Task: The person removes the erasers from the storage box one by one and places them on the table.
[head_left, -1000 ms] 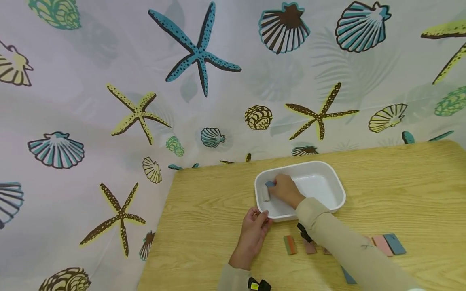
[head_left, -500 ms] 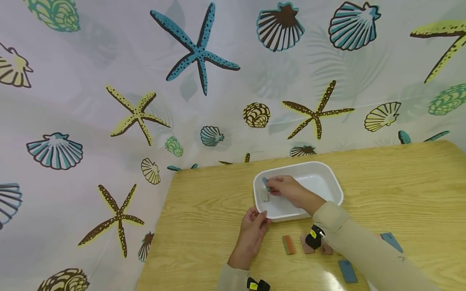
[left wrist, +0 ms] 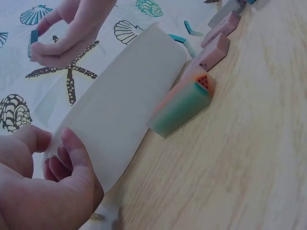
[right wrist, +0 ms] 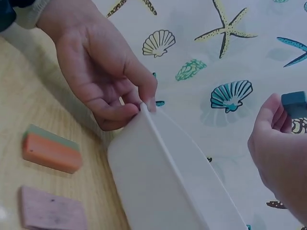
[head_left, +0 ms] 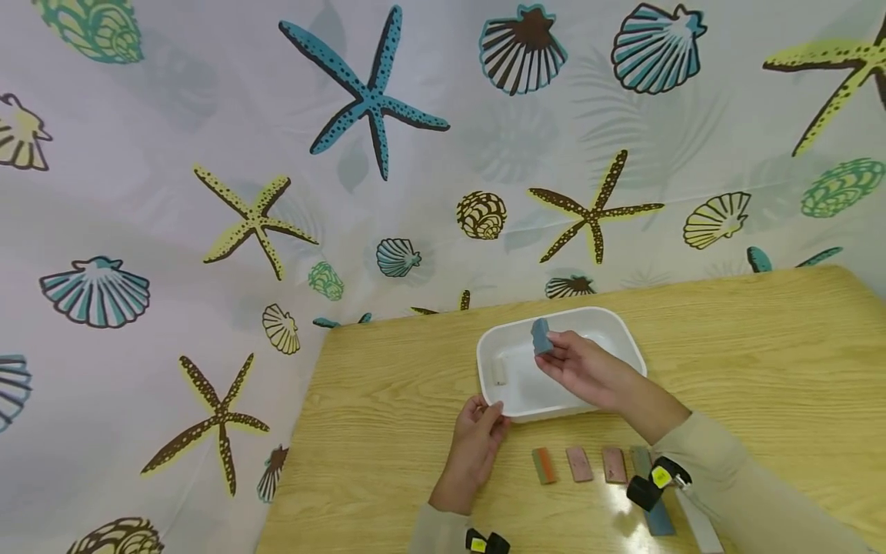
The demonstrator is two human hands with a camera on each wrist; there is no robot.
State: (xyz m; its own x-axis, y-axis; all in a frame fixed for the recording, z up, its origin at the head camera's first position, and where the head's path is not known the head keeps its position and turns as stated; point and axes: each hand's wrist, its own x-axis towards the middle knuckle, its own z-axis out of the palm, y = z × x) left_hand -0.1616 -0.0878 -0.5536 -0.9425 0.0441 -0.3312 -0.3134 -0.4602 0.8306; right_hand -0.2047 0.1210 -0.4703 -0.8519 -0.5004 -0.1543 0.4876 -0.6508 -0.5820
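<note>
My left hand (head_left: 474,442) pinches the rim of a white plastic tub (head_left: 536,392) at its near left corner, thumb on one side and fingers on the other. Over the tub, my right hand (head_left: 591,373) holds a small blue block (head_left: 541,337), eraser-like with a notched edge, between thumb and fingers. The same blue block (right wrist: 294,104) shows at the right of the right wrist view. Inside the tub, against its left end, lies an off-white block (head_left: 499,370).
In front of the tub lie an orange-and-green block (head_left: 544,465), two pink blocks (head_left: 579,464), a grey-green block (head_left: 641,460), a blue block (head_left: 660,522) and a long whitish piece (head_left: 701,525), partly behind the right sleeve. A shell-patterned cloth (head_left: 415,192) hangs behind the wooden table (head_left: 388,400).
My right hand has lifted the blue block from the tub's left end and brought it up and to the right. The left hand keeps its grip on the rim.
</note>
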